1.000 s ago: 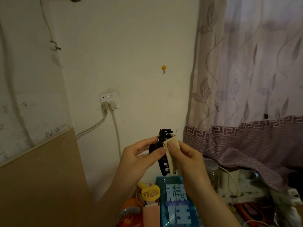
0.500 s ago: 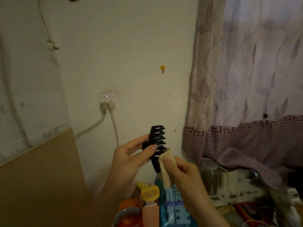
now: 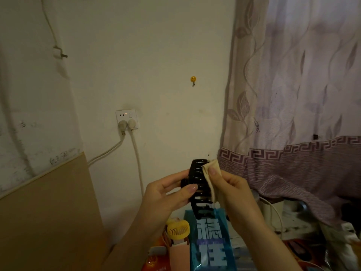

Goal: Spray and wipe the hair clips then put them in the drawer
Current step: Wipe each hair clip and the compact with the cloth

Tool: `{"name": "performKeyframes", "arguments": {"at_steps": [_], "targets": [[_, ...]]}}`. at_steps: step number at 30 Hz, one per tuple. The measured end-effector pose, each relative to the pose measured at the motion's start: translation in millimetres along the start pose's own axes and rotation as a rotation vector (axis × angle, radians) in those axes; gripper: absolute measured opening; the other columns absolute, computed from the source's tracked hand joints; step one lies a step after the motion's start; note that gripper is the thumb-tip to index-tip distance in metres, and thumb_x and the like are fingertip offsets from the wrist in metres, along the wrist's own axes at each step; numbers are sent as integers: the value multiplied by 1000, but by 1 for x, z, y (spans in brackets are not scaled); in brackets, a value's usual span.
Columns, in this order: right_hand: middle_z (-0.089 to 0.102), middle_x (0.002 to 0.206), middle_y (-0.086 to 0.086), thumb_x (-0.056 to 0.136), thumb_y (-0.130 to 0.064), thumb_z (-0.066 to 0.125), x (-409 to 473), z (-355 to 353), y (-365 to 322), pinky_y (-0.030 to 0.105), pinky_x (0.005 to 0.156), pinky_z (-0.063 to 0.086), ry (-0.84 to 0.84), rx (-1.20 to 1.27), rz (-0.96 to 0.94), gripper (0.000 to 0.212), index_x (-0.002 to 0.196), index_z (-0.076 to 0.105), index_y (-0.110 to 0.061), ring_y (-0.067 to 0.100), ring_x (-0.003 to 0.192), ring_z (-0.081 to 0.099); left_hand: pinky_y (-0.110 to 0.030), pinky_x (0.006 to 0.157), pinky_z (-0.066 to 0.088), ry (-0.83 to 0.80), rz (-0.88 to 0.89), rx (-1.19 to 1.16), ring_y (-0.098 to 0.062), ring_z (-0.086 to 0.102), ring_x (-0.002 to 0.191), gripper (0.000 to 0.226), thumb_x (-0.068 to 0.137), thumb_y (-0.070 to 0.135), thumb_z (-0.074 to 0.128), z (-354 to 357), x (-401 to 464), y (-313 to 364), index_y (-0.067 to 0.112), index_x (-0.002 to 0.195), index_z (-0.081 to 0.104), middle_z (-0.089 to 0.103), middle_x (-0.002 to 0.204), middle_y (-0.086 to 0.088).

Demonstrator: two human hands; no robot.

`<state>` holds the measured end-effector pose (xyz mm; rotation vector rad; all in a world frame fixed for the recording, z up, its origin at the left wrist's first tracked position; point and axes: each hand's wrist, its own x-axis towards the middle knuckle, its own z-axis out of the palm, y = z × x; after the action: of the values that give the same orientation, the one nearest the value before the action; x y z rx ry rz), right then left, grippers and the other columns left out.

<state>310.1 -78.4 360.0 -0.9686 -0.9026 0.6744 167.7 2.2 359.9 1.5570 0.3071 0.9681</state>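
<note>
The left hand (image 3: 164, 194) is pinching the black clip (image 3: 199, 187) upright in front of the wall, thumb on its front. The right hand (image 3: 232, 190) is pinching a beige cloth (image 3: 212, 177), now pressed against the clip's upper right edge, having slid up from its lower end half a second ago.

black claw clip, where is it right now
In the head view the black claw clip is held upright at lower centre, gripped by the left hand, with the right hand pressing a beige cloth against its right side.
</note>
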Motion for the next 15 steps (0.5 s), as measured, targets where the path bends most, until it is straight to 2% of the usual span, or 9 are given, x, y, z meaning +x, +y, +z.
{"name": "performKeyframes", "arguments": {"at_steps": [3,8,12,15], "targets": [[73,91,22,82,-30,58,-6,3,7,34,64,59,-54,28,36,35,96,74,-2,33,81,71,-24,77,55,23,52,-18,-17,68,102,47,57,37,80,-1,2,0,36,104,73,73,108,0],[74,93,15,82,-29,58,-17,7,23,24,68,56,-79,21,51,31,95,76,-8,23,81,71,-25,79,55,93,117,-56,-20,68,103,45,60,33,78,-5,4,-2,32,104,74,73,108,-4],[73,91,19,81,-25,60,-24,11,31,23,59,54,-94,116,112,27,91,78,-8,21,71,70,-27,79,56,139,116,-89,-23,68,103,49,60,32,78,-7,3,-7,27,108,72,72,108,-7],[73,90,19,79,-25,61,-26,10,32,25,60,55,-99,102,99,25,90,78,-11,20,71,69,-29,80,56,127,102,-71,-23,68,102,49,61,33,77,-9,1,-9,28,109,72,72,109,-5]]}}
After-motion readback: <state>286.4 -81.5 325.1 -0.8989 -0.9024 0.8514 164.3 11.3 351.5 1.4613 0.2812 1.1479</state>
